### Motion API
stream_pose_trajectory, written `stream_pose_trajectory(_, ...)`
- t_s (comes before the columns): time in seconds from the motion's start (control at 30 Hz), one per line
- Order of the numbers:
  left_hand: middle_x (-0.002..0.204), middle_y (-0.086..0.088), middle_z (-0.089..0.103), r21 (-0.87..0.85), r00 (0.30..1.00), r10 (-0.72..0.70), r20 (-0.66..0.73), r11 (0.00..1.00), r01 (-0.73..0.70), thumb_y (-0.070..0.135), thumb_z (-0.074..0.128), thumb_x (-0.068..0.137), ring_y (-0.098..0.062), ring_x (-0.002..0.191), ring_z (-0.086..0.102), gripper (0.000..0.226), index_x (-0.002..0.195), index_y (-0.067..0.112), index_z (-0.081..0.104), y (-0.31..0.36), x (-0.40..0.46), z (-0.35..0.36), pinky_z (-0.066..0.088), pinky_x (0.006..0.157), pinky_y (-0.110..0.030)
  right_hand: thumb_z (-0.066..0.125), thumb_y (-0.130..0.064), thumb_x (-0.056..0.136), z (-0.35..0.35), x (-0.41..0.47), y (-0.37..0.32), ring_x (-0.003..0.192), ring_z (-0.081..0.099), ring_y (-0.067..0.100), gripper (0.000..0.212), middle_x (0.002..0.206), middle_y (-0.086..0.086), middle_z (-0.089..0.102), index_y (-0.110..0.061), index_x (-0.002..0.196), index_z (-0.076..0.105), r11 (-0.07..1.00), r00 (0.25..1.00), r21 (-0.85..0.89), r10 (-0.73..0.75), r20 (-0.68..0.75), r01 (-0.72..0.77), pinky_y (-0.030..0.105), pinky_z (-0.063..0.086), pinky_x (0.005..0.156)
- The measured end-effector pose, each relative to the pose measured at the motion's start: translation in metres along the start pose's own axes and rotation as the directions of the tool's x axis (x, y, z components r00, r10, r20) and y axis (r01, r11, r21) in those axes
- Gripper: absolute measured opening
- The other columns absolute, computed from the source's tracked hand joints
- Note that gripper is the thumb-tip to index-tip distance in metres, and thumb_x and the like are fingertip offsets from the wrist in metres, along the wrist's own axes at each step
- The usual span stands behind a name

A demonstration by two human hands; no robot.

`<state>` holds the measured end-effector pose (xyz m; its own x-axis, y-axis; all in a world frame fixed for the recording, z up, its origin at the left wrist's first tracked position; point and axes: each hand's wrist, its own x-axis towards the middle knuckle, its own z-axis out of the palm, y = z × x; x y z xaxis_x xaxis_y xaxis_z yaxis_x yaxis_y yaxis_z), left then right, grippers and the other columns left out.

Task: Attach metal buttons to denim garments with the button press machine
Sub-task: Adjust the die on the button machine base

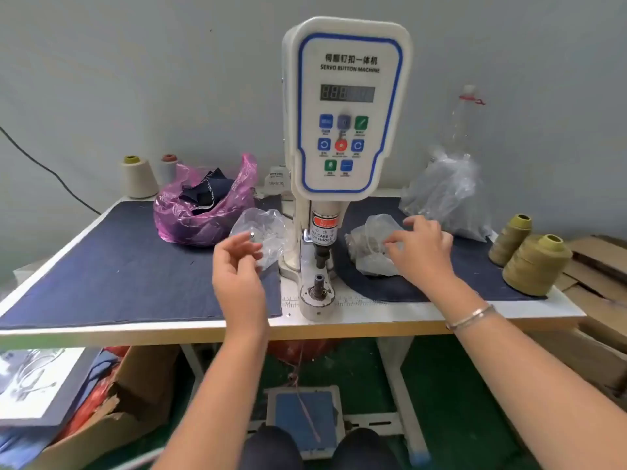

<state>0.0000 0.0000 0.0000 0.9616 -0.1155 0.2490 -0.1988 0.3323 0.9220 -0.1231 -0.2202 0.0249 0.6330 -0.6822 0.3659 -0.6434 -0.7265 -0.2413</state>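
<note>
1. Nearest you, your knees [319, 449] sit just behind the blue pedal [303, 417], which lies on the floor directly below the press [342, 106].
2. Your left hand [237, 269] hovers left of the press base, fingers loosely curled; a small shiny button [252, 235] sits at the fingertips, pinched there as far as you can see.
3. The button is too small and blurred to tell which way it faces or how its axis lies.
4. A clear bag [263, 232] lies just beyond that hand, against the left of the press column.
5. Your right hand [419, 249] is right of the press, fingers spread and bent down onto a second clear bag [368, 247]; whether they hold anything is unclear.
6. The lower die [319, 284] stands upright at the front of the press base, bare, under the plunger [321, 256].
7. Denim cloth [118, 262] lies flat on the table on both sides of the press.
8. A pink bag [200, 205] of dark fabric sits left of the press, behind the cloth.
</note>
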Motion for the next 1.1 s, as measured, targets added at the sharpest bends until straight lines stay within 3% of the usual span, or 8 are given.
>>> stream_pose_trajectory(0.13,0.090,0.010,0.060,0.128,0.998,-0.067,0.002,0.990,0.066,-0.002,0.042,0.093,-0.001,0.081,0.055,0.037,0.095,0.032,0.056,-0.007,0.027,-0.002,0.043,0.071,-0.017,0.045,-0.032,0.093,0.016,0.023,0.005,0.135,0.021,0.025,0.028,0.143,0.003,0.035,-0.032,0.108,0.069,0.911,0.982,-0.410,0.033,0.185,0.046,0.044,0.018,0.107)
stream_pose_trajectory(0.3,0.084,0.009,0.058,-0.060,0.889,-0.132,-0.438,0.991,0.118,-0.001,0.037,0.086,0.001,0.065,0.054,0.034,0.089,0.030,0.053,-0.001,0.070,-0.030,0.041,0.059,-0.014,0.044,-0.032,0.094,0.040,0.037,0.009,0.126,0.030,0.025,0.028,0.131,0.003,0.041,-0.034,0.115,0.063,0.872,0.964,-0.485,0.069,0.258,0.067,0.045,0.021,0.106)
stream_pose_trajectory(0.47,0.079,0.008,0.054,0.047,0.917,0.080,-0.391,0.997,-0.067,-0.003,0.037,0.085,0.004,0.067,0.052,0.035,0.084,0.028,0.054,0.000,0.061,-0.008,0.043,0.066,-0.010,0.044,-0.026,0.094,0.054,0.043,-0.001,0.114,0.037,0.024,0.025,0.120,0.002,0.044,-0.028,0.108,0.065,0.874,0.979,-0.484,0.056,0.197,0.047,0.040,0.027,0.097)
stream_pose_trajectory(0.6,0.084,0.004,0.057,0.413,0.954,0.283,0.100,0.860,-0.299,-0.007,0.045,0.084,-0.003,0.078,0.055,0.027,0.089,0.015,0.059,-0.031,0.040,0.012,0.042,0.072,-0.020,0.046,-0.028,0.094,0.062,0.045,-0.003,0.109,0.039,0.023,0.022,0.114,0.001,0.046,-0.027,0.106,0.064,0.832,0.984,-0.552,0.043,0.171,0.060,0.039,0.029,0.095)
stream_pose_trajectory(0.7,0.083,-0.004,0.062,0.598,0.748,0.394,0.535,0.448,-0.664,-0.011,0.058,0.077,-0.023,0.076,0.056,0.023,0.088,0.008,0.065,-0.050,0.042,0.001,0.045,0.066,-0.036,0.047,-0.029,0.093,0.065,0.047,-0.005,0.105,0.040,0.021,0.020,0.108,0.000,0.047,-0.029,0.104,0.064,0.802,0.987,-0.590,0.004,0.158,0.091,0.039,0.030,0.093)
stream_pose_trajectory(0.77,0.081,-0.004,0.062,0.567,0.648,0.362,0.670,0.313,-0.762,-0.011,0.062,0.073,-0.025,0.073,0.056,0.023,0.086,0.008,0.065,-0.052,0.048,-0.004,0.045,0.060,-0.037,0.048,-0.027,0.092,0.068,0.047,-0.007,0.104,0.040,0.021,0.020,0.107,0.000,0.047,-0.031,0.102,0.064,0.789,0.987,-0.605,-0.013,0.161,0.110,0.038,0.029,0.092)
stream_pose_trajectory(0.87,0.080,-0.003,0.060,0.539,0.624,0.278,0.730,0.326,-0.776,-0.008,0.060,0.075,-0.024,0.074,0.056,0.021,0.086,0.009,0.065,-0.053,0.043,-0.001,0.047,0.057,-0.037,0.048,-0.026,0.092,0.071,0.049,-0.010,0.105,0.039,0.021,0.020,0.109,0.000,0.047,-0.031,0.102,0.065,0.781,0.984,-0.612,-0.019,0.175,0.124,0.038,0.029,0.092)
stream_pose_trajectory(1.1,0.092,0.007,0.058,0.627,0.787,0.080,0.612,0.558,-0.544,0.003,0.049,0.085,-0.011,0.088,0.051,0.022,0.096,0.018,0.062,-0.083,0.029,0.002,0.045,0.066,-0.027,0.050,-0.022,0.091,0.076,0.049,-0.008,0.109,0.041,0.022,0.020,0.113,0.001,0.047,-0.028,0.103,0.065,0.819,0.990,-0.568,0.001,0.141,0.080,0.039,0.029,0.096)
